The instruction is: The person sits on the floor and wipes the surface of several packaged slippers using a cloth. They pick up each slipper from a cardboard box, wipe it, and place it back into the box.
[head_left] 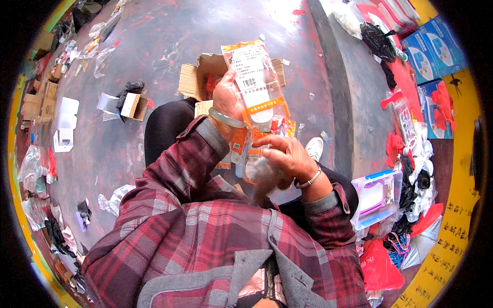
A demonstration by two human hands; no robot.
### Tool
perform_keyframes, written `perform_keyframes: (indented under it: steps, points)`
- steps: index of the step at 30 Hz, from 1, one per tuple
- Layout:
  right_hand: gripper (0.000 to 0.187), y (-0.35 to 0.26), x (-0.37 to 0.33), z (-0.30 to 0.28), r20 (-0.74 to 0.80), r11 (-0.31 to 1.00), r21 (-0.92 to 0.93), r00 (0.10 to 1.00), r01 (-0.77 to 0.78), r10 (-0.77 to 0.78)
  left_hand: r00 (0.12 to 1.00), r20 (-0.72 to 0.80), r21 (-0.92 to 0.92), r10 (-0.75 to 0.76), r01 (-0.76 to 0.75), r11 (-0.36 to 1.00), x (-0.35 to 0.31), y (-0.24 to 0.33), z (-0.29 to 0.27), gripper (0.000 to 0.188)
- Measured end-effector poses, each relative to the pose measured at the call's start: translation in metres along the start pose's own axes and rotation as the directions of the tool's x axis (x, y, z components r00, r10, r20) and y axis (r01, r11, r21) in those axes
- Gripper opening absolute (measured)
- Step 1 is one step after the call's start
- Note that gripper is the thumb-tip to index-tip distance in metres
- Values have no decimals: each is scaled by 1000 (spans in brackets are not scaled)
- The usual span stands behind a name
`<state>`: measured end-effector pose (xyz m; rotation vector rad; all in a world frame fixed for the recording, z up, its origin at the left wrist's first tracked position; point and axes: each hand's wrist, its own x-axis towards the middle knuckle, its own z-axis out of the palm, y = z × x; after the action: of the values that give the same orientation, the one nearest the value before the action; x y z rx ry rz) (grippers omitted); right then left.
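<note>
My left hand (pixel 226 97) is closed on the side of a clear plastic packet (pixel 256 77) with orange bands and a white printed panel. A pale rounded thing shows through its lower end; its kind is not clear. Just below the packet, my right hand (pixel 291 156) has its index finger and thumb apart, with nothing visible between them. A brownish-grey blur under that hand cannot be made out. Similar orange-and-clear packets (pixel 251 163) lie beneath my hands, partly hidden. An open cardboard box (pixel 189 80) stands beyond my left hand.
Small opened cartons (pixel 134 106) and a white box (pixel 64 138) sit on the grey floor to the left, near scattered plastic wrappings. At right are a clear plastic bin (pixel 377 197), a red bag (pixel 381 264) and blue printed boxes (pixel 434 49). A dark raised strip (pixel 336 66) crosses the floor.
</note>
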<state>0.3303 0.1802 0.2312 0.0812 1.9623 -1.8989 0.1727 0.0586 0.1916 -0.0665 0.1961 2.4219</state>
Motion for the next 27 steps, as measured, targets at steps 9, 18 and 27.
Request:
perform_keyframes:
  steps: [9, 18, 27]
  points:
    - [32, 27, 13, 10, -288, 760, 643, 949, 93, 128, 997, 5, 1, -80, 80, 997, -6, -22, 4, 47]
    - [27, 3, 5, 4, -431, 371, -895, 686, -246, -586, 1000, 3, 181, -6, 5, 983, -16, -28, -2, 68]
    - [40, 3, -12, -13, -406, 931, -364, 894, 32, -189, 976, -161, 252, -146, 183, 950, -9, -21, -15, 45]
